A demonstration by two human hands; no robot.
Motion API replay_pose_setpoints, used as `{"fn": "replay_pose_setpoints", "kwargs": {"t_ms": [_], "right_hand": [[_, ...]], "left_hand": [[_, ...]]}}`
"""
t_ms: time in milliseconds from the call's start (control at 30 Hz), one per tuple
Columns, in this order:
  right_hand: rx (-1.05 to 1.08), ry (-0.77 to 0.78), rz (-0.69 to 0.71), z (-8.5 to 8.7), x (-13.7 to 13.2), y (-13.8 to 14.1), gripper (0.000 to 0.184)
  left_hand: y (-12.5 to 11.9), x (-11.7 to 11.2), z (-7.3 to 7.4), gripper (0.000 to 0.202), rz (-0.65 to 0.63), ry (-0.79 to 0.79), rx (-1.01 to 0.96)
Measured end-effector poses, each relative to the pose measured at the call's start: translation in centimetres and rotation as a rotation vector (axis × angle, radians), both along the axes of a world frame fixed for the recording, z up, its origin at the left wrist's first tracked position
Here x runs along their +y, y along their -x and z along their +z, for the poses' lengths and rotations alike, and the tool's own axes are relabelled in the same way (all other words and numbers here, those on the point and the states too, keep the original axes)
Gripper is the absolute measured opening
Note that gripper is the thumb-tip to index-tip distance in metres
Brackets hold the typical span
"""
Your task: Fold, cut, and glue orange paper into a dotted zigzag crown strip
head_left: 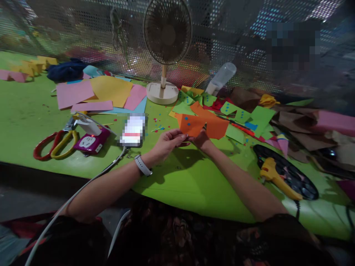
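Observation:
An orange paper cut-out (198, 125) with small blue dots is held over the green table (24, 118). My left hand (166, 142), with a white watch on its wrist, pinches the lower left edge of the paper. My right hand (202, 140) grips the paper's lower middle from below, its fingers curled. Green paper cut-outs (235, 111) with blue dots lie just behind the orange one.
A standing fan (166, 48) sits at the back. Pink and yellow paper sheets (97, 94) lie to the left, with scissors (55, 144), a purple power strip (91, 142) and a phone (134, 130). A yellow glue gun (277, 177) rests on a dark tray at the right. A clear bottle (222, 77) lies tipped.

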State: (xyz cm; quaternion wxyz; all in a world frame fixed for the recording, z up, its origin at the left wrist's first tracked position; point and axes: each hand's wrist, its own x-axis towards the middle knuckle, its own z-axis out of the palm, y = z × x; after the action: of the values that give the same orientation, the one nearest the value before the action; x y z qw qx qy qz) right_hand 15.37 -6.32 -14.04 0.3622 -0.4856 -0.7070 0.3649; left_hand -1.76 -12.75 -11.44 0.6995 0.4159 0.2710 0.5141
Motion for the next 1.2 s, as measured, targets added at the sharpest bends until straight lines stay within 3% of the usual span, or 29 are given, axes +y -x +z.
{"fn": "replay_pose_setpoints", "kwargs": {"t_ms": [167, 300, 533, 733, 933, 1200], "right_hand": [[0.222, 0.205, -0.071, 0.9, -3.9, -2.9, 0.027], [0.387, 0.355, -0.053, 2.0, -5.9, -3.6, 0.032], [0.450, 0.130, -0.104, 3.0, -5.6, -2.8, 0.023], [0.347, 0.019, -0.142, 2.3, -5.7, -2.1, 0.019], [0.163, -0.225, -0.186, 2.5, -6.4, -1.9, 0.013], [0.181, -0.213, -0.161, 2.7, -7.0, -1.5, 0.016]], "left_hand": [[-0.1, 0.4, -0.4, 0.021, 0.093, 0.048, 0.011], [-0.4, 0.5, -0.5, 0.024, 0.134, 0.069, 0.042], [-1.0, -0.5, -0.5, 0.031, 0.046, 0.083, 0.135], [-1.6, -0.8, -0.8, 0.025, 0.007, 0.114, 0.129], [-1.7, -1.1, -0.5, 0.023, -0.002, 0.179, 0.077], [-1.7, -1.0, -0.7, 0.029, -0.006, 0.182, 0.070]]}}
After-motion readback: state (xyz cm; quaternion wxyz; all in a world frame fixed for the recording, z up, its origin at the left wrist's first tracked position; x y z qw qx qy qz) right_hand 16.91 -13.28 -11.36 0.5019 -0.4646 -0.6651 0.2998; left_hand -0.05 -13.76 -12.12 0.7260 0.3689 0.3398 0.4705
